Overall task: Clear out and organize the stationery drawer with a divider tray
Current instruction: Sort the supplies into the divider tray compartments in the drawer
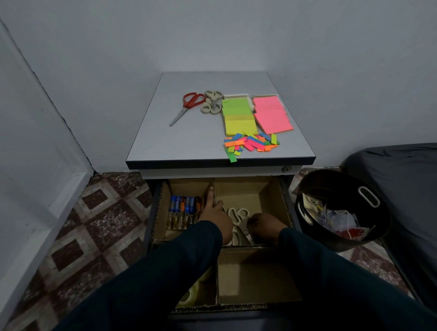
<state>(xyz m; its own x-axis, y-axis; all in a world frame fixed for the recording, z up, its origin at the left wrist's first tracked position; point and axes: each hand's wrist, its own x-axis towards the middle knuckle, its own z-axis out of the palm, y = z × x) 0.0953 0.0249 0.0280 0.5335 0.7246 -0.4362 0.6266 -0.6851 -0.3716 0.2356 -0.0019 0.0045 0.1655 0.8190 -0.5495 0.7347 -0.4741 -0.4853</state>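
Left hand [216, 216] rests on cardboard divider [212, 190], index finger extended along it, other fingers curled. Right hand [263, 226] touches beige scissors [237, 216]; grip cannot be told.

— Where's the left hand [216, 219]?
— Reaching toward 12 o'clock, forefinger straight, other fingers curled under.
— And the right hand [264, 228]?
— At 3 o'clock of the left, knuckles up, fingers curled downward. Both forearms sleeved.
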